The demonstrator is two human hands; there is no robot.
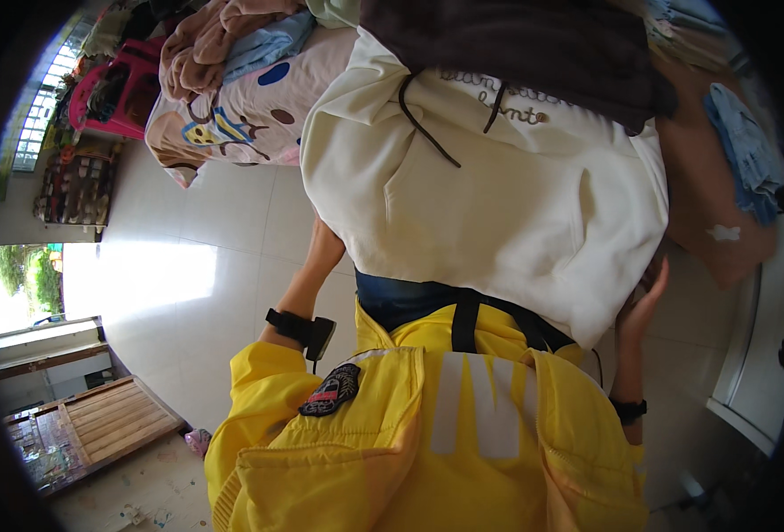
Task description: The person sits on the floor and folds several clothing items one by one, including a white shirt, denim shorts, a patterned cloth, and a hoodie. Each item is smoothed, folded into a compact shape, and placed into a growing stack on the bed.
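Note:
A white hoodie with dark drawstrings and stitched lettering lies spread before me, its hem hanging over the near edge. Dark brown fabric covers its upper part. My left hand is at the hoodie's left edge, its fingers hidden under the cloth. At the lower right edge is my right hand, partly behind the white fabric, with a thumb or finger showing outside it. Whether either hand grips the hoodie cannot be made out.
A cartoon-print bedcover lies at the left, bearing pink-brown fleece and light blue fabric. Behind it stands a pink plastic chair. Light blue denim rests on a brown surface at the right. A wooden door is lower left.

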